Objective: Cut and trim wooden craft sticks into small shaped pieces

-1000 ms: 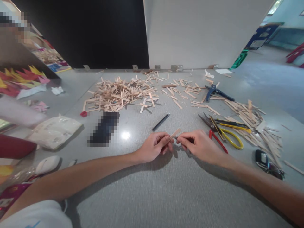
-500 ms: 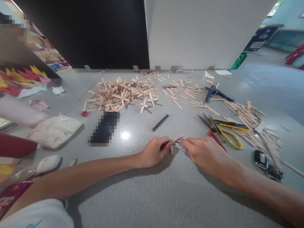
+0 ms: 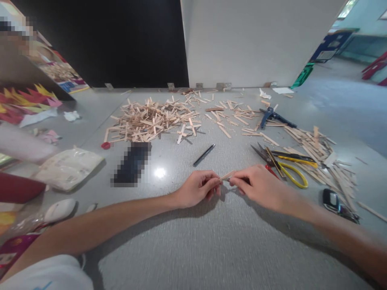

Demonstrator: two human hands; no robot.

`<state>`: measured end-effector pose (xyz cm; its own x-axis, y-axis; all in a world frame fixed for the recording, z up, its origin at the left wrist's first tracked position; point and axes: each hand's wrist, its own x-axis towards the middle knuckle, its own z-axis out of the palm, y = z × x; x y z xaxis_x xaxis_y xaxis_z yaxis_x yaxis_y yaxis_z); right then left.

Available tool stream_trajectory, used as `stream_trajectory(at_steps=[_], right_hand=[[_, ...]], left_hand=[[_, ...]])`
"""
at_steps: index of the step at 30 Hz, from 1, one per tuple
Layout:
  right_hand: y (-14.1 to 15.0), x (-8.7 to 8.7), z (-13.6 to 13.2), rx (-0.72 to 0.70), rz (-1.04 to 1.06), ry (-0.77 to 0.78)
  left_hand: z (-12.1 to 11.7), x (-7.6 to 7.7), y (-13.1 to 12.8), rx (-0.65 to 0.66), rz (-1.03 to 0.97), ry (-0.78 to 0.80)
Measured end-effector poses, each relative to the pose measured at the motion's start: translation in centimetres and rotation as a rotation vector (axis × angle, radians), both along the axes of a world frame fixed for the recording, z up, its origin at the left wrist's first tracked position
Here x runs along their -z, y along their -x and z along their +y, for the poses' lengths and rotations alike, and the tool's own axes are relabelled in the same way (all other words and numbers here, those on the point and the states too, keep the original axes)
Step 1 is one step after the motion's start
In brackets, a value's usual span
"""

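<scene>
My left hand point(image 3: 203, 186) is closed, thumb and fingers pinching a thin pale wooden craft stick point(image 3: 227, 175) just above the table. My right hand point(image 3: 256, 186) is closed at the far end of that stick, its thumb and forefinger pressed together. A small dark bit shows by the right fingertips, too small to make out. Beyond the hands a black pen point(image 3: 204, 155) lies slanted on the table. Closest to my right hand are yellow-handled scissors point(image 3: 294, 175), with a yellow and black cutter point(image 3: 298, 158) and a red-handled tool point(image 3: 271, 170) among them.
A heap of wooden sticks point(image 3: 154, 119), some joined as crosses, lies at the back left. More loose sticks point(image 3: 320, 153) and a blue-black hand tool point(image 3: 273, 117) are at right. Nearby are a key fob point(image 3: 331, 200), a phone point(image 3: 131, 164), a plastic packet point(image 3: 71, 167) and a white mouse point(image 3: 60, 210).
My right hand has lifted and rolled slightly, so its thumb now shows in a pinch. The left fingers have shifted along the stick. The view has moved a little.
</scene>
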<state>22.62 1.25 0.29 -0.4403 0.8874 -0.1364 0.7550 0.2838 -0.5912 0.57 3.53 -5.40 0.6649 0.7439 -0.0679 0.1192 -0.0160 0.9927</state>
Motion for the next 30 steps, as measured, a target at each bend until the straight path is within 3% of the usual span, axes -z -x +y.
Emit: stream_trajectory(at_steps=[6,12,17,23,30], right_hand=[[-0.2,0.0,0.6,0.073,0.085,0.213],[0.2,1.1,0.7,0.11,0.202,0.24],[0.9,1.8,0.0,0.17,0.227,0.062],[0.7,1.7,-1.0,0.063,0.001,-0.268],[0.1,0.2,-1.2,-0.055,-0.182,-0.229]], left_hand=[[0.1,0.1,0.0,-0.007,-0.052,0.086],[0.7,0.7,0.1,-0.002,-0.115,0.141],[1.0,0.7,0.2,-0.013,-0.137,0.138],[0.4,0.6,0.1,-0.048,-0.086,0.042],[-0.5,0.7,0.2,-0.064,0.035,-0.138]])
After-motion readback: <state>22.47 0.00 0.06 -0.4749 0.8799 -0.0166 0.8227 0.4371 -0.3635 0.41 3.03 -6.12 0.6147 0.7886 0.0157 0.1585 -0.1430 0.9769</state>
